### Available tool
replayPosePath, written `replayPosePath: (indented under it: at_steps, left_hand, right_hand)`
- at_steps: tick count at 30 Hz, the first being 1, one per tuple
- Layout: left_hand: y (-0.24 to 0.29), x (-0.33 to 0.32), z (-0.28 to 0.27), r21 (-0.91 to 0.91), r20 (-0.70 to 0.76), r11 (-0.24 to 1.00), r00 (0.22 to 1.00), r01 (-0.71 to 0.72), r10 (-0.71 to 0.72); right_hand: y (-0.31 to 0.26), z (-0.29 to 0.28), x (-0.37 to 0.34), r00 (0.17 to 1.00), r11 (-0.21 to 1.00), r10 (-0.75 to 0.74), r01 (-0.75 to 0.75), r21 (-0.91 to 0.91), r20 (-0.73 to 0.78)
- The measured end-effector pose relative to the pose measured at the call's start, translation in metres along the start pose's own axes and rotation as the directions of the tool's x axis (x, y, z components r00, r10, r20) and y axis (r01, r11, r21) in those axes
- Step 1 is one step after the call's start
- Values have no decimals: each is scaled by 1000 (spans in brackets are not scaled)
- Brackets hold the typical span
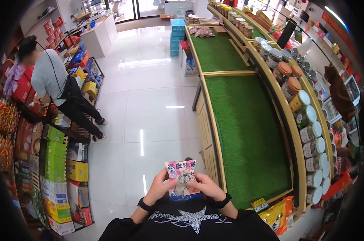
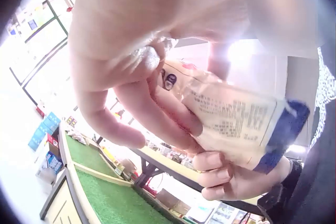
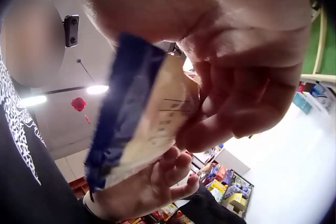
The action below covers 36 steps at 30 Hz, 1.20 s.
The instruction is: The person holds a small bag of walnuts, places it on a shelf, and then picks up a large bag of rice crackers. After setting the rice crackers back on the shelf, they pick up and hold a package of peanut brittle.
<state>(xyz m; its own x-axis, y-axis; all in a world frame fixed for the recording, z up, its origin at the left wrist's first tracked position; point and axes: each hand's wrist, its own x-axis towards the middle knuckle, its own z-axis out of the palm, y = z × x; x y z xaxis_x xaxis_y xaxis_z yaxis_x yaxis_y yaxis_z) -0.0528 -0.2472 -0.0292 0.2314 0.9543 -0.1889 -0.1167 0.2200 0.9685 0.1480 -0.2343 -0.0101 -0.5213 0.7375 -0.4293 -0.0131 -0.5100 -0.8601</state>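
Note:
A small snack bag point(image 1: 182, 180), pink and cream with a cartoon figure and a blue bottom edge, is held upright in front of the chest. The left hand point(image 1: 160, 188) grips its left side, thumb on the front. On the right side the right hand point(image 1: 208, 187) holds it the same way. In the left wrist view the bag's printed back point(image 2: 236, 119) shows, with curled fingers of the left hand point(image 2: 142, 71) behind it. The right wrist view shows the bag's blue edge point(image 3: 126, 108) beside the right hand point(image 3: 226, 61).
A display stand with green turf point(image 1: 246, 132) runs along the right, lined with lidded jars point(image 1: 312, 130). Stacked boxes point(image 1: 55, 156) and shelves stand at left, where a person in a light shirt point(image 1: 49, 72) stands. White tiled floor point(image 1: 149, 104) lies between. Blue boxes point(image 1: 177, 38) stand farther off.

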Motion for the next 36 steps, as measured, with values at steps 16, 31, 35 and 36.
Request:
replayPosePath:
  at_steps: [16,31,35,36]
  left_hand:
    - [59,167,38,-50,-59,988,988,-146,143]
    - [73,257,36,146,141,956,952,253,-273]
    - [84,290,19,113,167,974,963,195,-212]
    - [89,300,15,113,164,987,977,116,-134]
  right_hand:
    - [-107,-110,80,972,966,-227,217,-139,-63]
    - [-144,-180,132,975,890,-198,135,-436,-101]
    - [-160,-179,160,972,940,-183,130,-314,-147]
    - [-166,-177,167,972,955,-162,112,-274,-168]
